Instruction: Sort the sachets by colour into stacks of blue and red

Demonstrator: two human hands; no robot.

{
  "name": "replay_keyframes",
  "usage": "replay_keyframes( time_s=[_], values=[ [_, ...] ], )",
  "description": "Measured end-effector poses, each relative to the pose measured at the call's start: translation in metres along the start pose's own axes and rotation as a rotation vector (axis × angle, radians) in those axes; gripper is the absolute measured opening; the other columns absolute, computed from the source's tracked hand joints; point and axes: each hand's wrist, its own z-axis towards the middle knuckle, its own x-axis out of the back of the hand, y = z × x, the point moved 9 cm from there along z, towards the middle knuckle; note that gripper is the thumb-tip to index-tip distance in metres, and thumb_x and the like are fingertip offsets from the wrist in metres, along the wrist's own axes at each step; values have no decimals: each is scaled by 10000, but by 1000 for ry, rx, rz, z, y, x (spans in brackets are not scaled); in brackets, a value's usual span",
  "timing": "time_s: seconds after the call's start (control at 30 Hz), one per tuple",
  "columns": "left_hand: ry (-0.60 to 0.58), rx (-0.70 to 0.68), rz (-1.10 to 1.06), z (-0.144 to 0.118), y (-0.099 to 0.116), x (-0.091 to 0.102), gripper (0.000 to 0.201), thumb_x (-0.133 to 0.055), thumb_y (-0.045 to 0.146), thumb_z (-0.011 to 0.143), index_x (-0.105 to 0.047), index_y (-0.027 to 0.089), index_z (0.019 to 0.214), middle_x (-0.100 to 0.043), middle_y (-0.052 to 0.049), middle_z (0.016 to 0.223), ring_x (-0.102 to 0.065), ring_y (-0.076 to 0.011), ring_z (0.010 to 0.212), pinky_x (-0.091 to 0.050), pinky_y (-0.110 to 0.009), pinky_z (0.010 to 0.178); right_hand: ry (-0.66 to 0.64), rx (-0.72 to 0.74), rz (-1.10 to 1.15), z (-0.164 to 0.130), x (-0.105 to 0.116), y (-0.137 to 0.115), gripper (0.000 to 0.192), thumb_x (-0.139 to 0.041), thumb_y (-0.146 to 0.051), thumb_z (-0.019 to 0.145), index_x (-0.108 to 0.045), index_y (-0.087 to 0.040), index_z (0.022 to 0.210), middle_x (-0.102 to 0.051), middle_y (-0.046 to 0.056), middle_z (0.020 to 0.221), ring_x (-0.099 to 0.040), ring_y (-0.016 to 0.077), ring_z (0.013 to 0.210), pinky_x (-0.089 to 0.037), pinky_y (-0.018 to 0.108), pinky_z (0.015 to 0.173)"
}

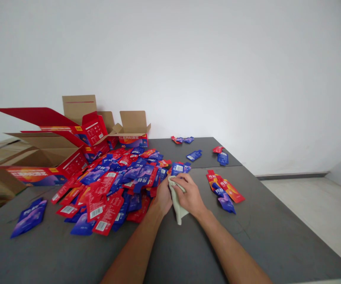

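A pale cloth is bunched between my two hands, its loose end hanging down toward the table. My right hand is closed on it, the fingers bent over its upper part. On the other side my left hand is curled against the cloth; its fingertips are hidden, so what it grips does not show. Just beyond my fingers is a blue pouch with a white barcode label, and I cannot tell whether a hand touches it. Left of my hands spreads a large heap of red and blue spouted pouches.
Open red printed cartons and a smaller open carton stand behind and left of the heap. A few pouches lie to the right, others farther back. One blue pouch lies front left. The dark table meets a white wall.
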Motion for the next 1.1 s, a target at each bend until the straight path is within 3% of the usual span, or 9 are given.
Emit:
replay_keyframes(
  time_s=[0.17,0.37,0.47,0.73,0.87,1.0,1.1],
  values=[
    [-29,-67,13,-1,11,1,376,-691,397,832,-647,169,1128,-725,-62,1028,-685,-214,986,-530,-329,892,-64,-52,-121,-2,-5,13,267,-536,-250,939,-717,-291,1131,-586,65,1111,-599,158,856,-529,287,808],
    [-124,42,95,-2,-8,-3,388,-699,296,812,-666,175,1180,-729,-77,1080,-676,-223,1038,-512,-341,938,189,-121,-214,0,34,25,296,-506,-267,959,-701,-234,1179,-559,98,1174,-587,187,924,-510,338,872],
    [-118,41,104,-2,-10,-4,385,-700,265,796,-684,163,1167,-729,-87,1089,-671,-227,1052,-502,-342,955,219,-135,-235,1,40,27,302,-501,-281,961,-702,-222,1178,-560,104,1168,-591,191,922,-513,346,869],
    [-82,-97,145,1,6,-4,448,-640,261,787,-667,177,1227,-723,-73,1131,-653,-226,1090,-482,-337,970,-93,-140,-225,-4,0,28,272,-568,-150,870,-740,-283,1033,-611,48,1062,-629,174,893,-520,303,861],
    [6,-277,386,9,29,-4,440,-600,169,745,-712,206,1169,-694,-48,1235,-577,-229,1220,-402,-335,1065,-164,-155,-267,-6,-2,31,243,-603,-113,824,-748,-268,943,-631,48,1000,-646,177,876,-519,283,841],
    [22,-469,733,20,48,-20,472,-653,135,721,-710,228,1180,-651,-69,1303,-518,-258,1287,-304,-363,1146,-99,-235,-397,-4,19,45,228,-637,-121,796,-755,-245,947,-647,75,998,-656,194,845,-518,294,812],
    [71,-571,1112,31,49,-29,521,-658,137,742,-658,217,1257,-604,-127,1330,-488,-301,1298,-284,-427,1145,-79,-302,-494,-1,33,58,178,-666,-158,787,-754,-228,925,-665,84,949,-662,202,819,-514,297,789]
  ],
)
